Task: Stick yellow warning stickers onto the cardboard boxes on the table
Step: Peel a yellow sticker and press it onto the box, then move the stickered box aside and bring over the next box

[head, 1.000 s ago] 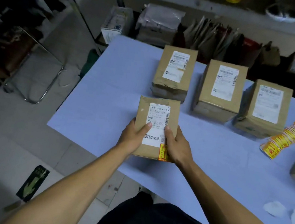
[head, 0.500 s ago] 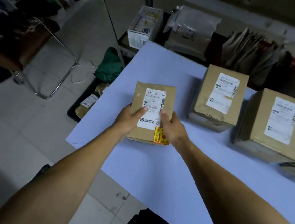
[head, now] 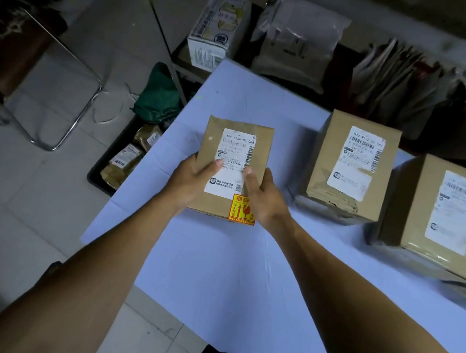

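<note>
While both hands clasp its near end, the small cardboard box (head: pixel 232 158) lies on the pale blue bench (head: pixel 241 282) near its left corner, long axis pointing away from the person. The left hand (head: pixel 192 179) and right hand (head: pixel 265 195) each grip a side, thumbs on the white label (head: pixel 234 149). A glossy yellow sticker (head: pixel 243 209) sits at the near right corner.

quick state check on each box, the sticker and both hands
small brown cardboard box: stickered, held by both hands
yellow warning sticker: stuck at its near right corner
middle cardboard box: no yellow sticker visible
right cardboard box: no yellow sticker visible
left hand: gripping box
right hand: gripping box
</note>
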A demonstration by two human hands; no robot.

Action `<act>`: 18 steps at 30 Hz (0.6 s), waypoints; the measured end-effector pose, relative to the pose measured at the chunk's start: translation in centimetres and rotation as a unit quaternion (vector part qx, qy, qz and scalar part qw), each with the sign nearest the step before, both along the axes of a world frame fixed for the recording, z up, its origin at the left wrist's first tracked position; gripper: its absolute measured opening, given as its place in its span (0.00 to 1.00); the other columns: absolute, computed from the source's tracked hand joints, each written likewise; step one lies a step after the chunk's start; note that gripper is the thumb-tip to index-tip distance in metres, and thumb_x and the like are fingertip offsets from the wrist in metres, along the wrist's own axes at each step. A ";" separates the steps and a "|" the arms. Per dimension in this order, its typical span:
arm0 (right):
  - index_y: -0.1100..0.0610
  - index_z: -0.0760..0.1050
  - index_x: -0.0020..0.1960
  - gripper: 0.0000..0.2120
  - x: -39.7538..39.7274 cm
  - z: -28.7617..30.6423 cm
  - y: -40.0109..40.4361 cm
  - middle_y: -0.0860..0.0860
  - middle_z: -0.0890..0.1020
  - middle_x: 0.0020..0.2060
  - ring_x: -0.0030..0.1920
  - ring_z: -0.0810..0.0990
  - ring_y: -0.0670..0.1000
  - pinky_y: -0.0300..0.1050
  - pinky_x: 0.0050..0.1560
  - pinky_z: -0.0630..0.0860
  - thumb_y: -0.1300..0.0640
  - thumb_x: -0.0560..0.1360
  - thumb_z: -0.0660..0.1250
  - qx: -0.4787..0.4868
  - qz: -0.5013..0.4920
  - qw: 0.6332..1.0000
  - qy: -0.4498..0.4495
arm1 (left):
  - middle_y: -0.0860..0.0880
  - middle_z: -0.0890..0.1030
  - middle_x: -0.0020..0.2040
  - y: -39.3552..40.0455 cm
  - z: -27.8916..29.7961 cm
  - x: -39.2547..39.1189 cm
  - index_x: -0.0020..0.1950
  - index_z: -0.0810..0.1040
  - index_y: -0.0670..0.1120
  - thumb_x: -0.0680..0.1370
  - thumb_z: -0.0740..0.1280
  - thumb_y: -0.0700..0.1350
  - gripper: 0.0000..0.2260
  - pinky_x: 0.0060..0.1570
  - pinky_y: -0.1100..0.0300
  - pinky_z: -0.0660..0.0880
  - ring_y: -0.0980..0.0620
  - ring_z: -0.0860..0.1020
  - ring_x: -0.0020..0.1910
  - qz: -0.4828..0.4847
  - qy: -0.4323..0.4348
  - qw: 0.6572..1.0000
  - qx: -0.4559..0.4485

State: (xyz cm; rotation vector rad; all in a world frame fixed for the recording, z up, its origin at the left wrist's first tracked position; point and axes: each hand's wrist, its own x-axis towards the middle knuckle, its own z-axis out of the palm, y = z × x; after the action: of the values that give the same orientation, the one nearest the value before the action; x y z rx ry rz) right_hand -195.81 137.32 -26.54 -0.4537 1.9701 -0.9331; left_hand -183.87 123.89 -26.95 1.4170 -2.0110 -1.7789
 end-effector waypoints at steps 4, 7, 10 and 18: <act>0.54 0.66 0.68 0.26 -0.6 1.5 0.1 0.53 0.82 0.59 0.54 0.82 0.55 0.51 0.54 0.78 0.36 0.80 0.54 0.043 0.046 0.997 0.034 | 0.58 0.86 0.49 -0.1 0.4 -0.1 0.55 0.78 0.57 0.78 0.65 0.60 0.10 0.41 0.60 0.80 0.56 0.84 0.45 -0.020 -0.034 0.999 -0.025; 0.56 0.68 0.68 0.22 -1.4 3.6 1.3 0.55 0.81 0.60 0.56 0.81 0.57 0.52 0.52 0.77 0.42 0.81 0.56 0.023 0.102 0.984 0.144 | 0.46 0.80 0.62 -0.2 1.1 -0.2 0.67 0.72 0.50 0.79 0.61 0.63 0.23 0.52 0.52 0.75 0.47 0.79 0.56 -0.092 -0.154 0.973 -0.145; 0.58 0.67 0.72 0.24 -2.9 5.6 3.7 0.56 0.76 0.67 0.65 0.74 0.58 0.52 0.59 0.73 0.45 0.81 0.58 -0.021 0.163 0.946 0.278 | 0.38 0.59 0.78 0.3 2.3 -0.8 0.79 0.56 0.42 0.82 0.58 0.58 0.31 0.72 0.41 0.60 0.38 0.59 0.76 -0.182 -0.225 0.894 -0.343; 0.59 0.63 0.76 0.26 -10.1 6.8 10.4 0.62 0.66 0.74 0.74 0.63 0.62 0.55 0.71 0.63 0.48 0.81 0.59 0.088 0.173 0.875 0.444 | 0.44 0.52 0.81 6.2 6.0 -10.5 0.81 0.54 0.49 0.82 0.55 0.60 0.30 0.76 0.44 0.47 0.44 0.48 0.80 -0.378 -0.127 0.796 -0.456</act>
State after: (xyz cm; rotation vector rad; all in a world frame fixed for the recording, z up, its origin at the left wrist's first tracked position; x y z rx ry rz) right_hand -205.95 147.67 -19.70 -1.2463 2.6141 -0.2975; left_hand -194.36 130.11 -20.94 0.5545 -3.1688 -0.4057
